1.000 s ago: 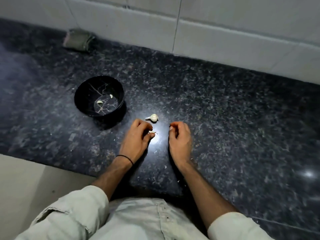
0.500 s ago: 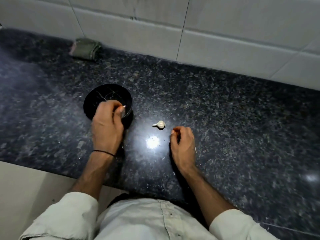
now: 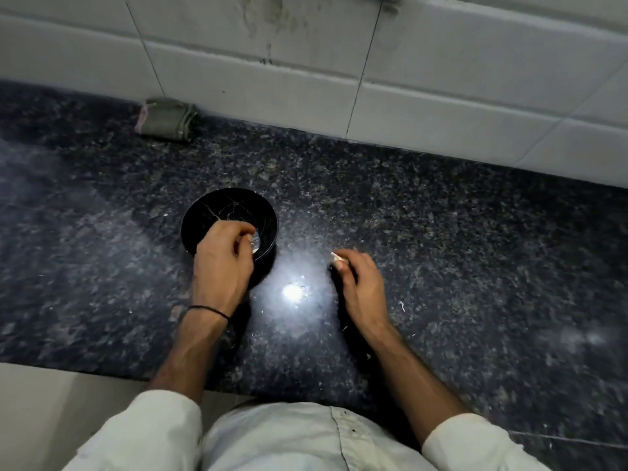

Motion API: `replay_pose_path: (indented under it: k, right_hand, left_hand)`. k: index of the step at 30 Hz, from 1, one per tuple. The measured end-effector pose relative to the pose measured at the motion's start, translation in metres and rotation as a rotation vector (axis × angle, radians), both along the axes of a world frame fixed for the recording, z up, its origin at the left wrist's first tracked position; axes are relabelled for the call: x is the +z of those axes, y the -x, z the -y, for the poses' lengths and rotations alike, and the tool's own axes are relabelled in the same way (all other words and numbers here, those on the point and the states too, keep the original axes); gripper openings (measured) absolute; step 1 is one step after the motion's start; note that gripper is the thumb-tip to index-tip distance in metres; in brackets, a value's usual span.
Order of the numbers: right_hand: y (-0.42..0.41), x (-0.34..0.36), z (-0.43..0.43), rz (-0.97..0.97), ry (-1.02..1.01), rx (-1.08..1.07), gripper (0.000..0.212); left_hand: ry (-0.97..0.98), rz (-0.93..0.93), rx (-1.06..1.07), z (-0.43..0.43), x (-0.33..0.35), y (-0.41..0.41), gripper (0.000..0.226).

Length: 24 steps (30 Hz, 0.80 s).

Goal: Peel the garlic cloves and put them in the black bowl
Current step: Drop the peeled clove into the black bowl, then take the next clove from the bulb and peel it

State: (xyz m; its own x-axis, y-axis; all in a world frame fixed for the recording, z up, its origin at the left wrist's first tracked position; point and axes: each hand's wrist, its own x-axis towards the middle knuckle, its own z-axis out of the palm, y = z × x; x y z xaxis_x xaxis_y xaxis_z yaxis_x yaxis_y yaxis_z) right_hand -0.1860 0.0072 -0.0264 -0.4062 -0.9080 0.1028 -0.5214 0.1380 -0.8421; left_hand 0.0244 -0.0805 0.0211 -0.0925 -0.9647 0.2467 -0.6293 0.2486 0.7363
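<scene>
The black bowl (image 3: 204, 215) stands on the dark granite counter (image 3: 475, 249), left of centre. My left hand (image 3: 222, 263) hovers over the bowl's near right side with its fingers curled, and pinches a small pale garlic clove (image 3: 250, 237) at the fingertips. What lies in the bowl is mostly hidden by that hand. My right hand (image 3: 360, 283) rests on the counter to the right of the bowl and pinches an unpeeled garlic clove (image 3: 335, 257), whose pale tip pokes out past the fingers.
A folded grey-green cloth (image 3: 166, 120) lies at the back left against the white tiled wall (image 3: 441, 96). Bits of garlic skin (image 3: 402, 305) are scattered on the counter near my right hand. The counter's front edge (image 3: 68, 363) runs just before my body.
My left hand carried the peeled clove from the middle of the counter over to the bowl. My right hand reached forward and picked up the clove that lay on the counter.
</scene>
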Motion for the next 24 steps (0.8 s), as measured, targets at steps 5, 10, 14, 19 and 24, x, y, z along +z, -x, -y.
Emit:
replay_pose_path:
  k: [5, 10, 14, 19, 24]
  right_hand:
    - [-0.016, 0.029, -0.007, 0.617, -0.01, -0.182, 0.008]
    - [-0.013, 0.05, -0.013, 0.784, 0.054, -0.154, 0.01]
    - [-0.012, 0.057, -0.02, 0.921, 0.086, -0.206, 0.007]
    - [-0.012, 0.056, -0.024, 0.717, 0.087, -0.291, 0.009]
    - [-0.013, 0.05, -0.03, 0.193, 0.055, -0.311, 0.008]
  left_hand:
    - [-0.24, -0.335, -0.264, -0.032, 0.001, 0.05, 0.017]
    - [-0.529, -0.584, -0.417, -0.044, -0.006, 0.081, 0.029]
    - [-0.559, -0.688, -0.407, -0.048, -0.002, 0.088, 0.028]
    - [-0.528, -0.675, -0.44, -0.05, -0.005, 0.092, 0.025]
    - [-0.591, -0.712, -0.398, -0.054, -0.007, 0.096, 0.024]
